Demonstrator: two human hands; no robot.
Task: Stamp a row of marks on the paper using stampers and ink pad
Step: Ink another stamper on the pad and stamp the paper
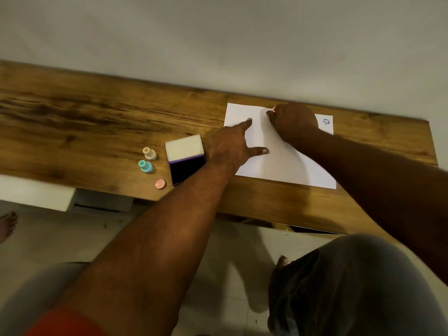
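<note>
A white sheet of paper (pixel 286 163) lies on the wooden table (pixel 97 117), with one round inked mark (pixel 326 121) near its far right corner. My right hand (pixel 293 121) is closed on a pink stamper (pixel 274 109), pressed down at the paper's far edge and mostly hidden by my fingers. My left hand (pixel 232 144) rests flat on the paper's left side with fingers spread. The ink pad (pixel 186 163) lies open beside it, dark pad showing, lid tipped back.
Left of the ink pad stand a cream stamper (pixel 149 153) and a teal stamper (pixel 145 166). A pink round cap (pixel 160 183) lies near the table's front edge. A wall runs behind the table. A bare foot (pixel 7 226) shows on the floor at left.
</note>
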